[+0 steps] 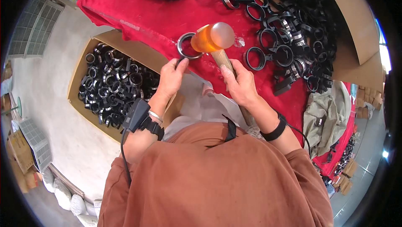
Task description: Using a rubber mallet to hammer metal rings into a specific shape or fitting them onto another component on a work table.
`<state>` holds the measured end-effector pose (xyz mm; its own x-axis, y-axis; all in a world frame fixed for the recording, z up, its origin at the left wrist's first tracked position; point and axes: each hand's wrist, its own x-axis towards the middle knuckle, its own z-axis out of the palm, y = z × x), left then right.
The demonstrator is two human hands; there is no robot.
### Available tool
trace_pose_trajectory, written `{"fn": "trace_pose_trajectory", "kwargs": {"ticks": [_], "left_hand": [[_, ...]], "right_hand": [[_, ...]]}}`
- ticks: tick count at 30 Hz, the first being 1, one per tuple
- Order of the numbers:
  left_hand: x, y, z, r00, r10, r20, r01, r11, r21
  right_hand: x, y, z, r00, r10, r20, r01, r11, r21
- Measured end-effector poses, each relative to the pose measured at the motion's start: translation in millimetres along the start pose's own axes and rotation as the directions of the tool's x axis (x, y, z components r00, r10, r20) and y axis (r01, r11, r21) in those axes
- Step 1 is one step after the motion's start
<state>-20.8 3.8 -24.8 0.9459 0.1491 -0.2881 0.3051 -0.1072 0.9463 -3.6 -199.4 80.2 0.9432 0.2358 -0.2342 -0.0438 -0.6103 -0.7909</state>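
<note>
Apparently tapping is in hand: the left hand (171, 77) pinches a metal-lined ring (180, 46) at the edge of the red cloth (138, 11), the right hand (241, 82) (fingers closed round the handle) poises an orange mallet (209, 38), and any blow likely needs steady support.

I count two hands at work, one left hand (171, 78) and one right hand (242, 84), with one ring clamp (179, 47) and one mallet (213, 36) between them. There are two wrist straps (274, 129) and one bangle (155, 116). One open carton (142, 51) holds dozens of black clamps (111, 89), and dozens more clamps (293, 30) crowd the single red tabletop (138, 11), too tangled for me to number.
</note>
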Motion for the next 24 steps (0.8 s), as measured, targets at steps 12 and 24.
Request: {"fn": "trace_pose_trajectory", "kwargs": {"ticks": [12, 24], "left_hand": [[27.0, 10.5, -7.7, 0.986, -0.16, -0.052, 0.165, 0.979, 0.117], [31.1, 9.0, -9.7, 0.98, -0.198, -0.032, 0.196, 0.979, -0.051]], "right_hand": [[-28.8, 5.2, 17.8, 0.99, -0.136, -0.026, 0.122, 0.947, -0.297], [29.4, -54.2, 15.7, 0.843, -0.525, -0.122, 0.502, 0.847, -0.175]]}}
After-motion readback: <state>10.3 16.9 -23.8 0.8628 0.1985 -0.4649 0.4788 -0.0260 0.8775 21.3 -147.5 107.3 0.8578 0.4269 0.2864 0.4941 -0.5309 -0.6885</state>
